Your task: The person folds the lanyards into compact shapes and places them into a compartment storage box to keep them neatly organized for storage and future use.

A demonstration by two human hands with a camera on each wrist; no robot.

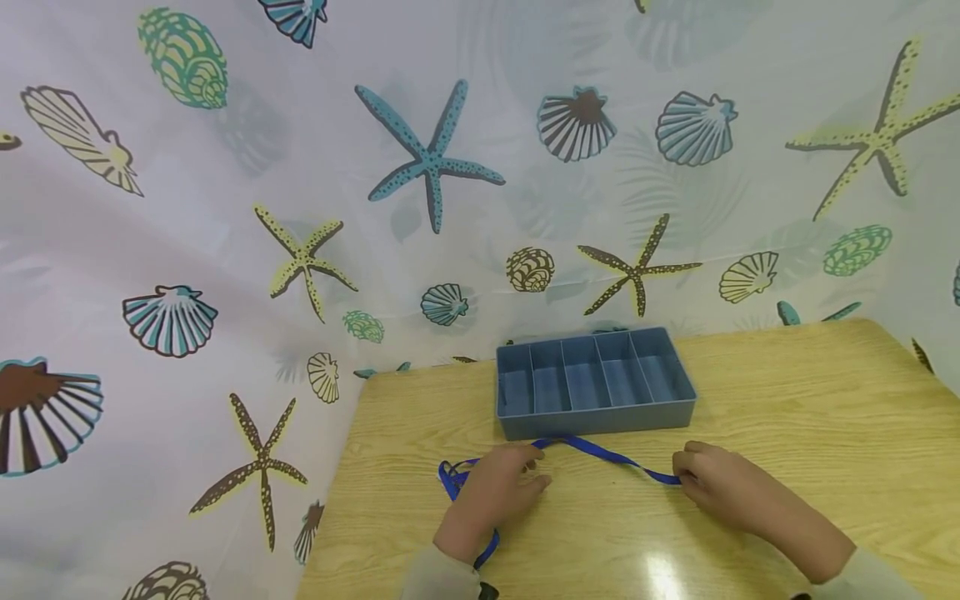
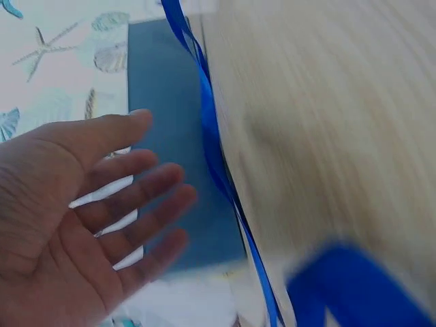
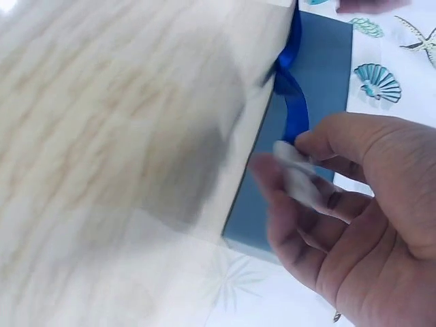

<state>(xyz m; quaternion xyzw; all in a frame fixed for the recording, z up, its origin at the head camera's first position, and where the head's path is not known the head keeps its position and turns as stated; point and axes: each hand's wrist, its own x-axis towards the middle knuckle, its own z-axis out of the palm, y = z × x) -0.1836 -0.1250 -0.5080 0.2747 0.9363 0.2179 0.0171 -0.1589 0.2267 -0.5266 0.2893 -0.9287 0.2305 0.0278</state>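
A long blue ribbon runs across the table in front of the divided box, its left part looped and trailing beside the left forearm. My right hand pinches the ribbon's right end between thumb and fingers. In the right wrist view, a small blurred white piece shows in that grip beside the ribbon; what it is I cannot tell. My left hand hovers near the ribbon's left part. In the left wrist view its fingers are spread and loosely bent, holding nothing, with the ribbon passing apart from them.
A blue-grey box with several compartments stands at the back of the wood-grain table. Behind and to the left hangs a white sheet printed with starfish and shells.
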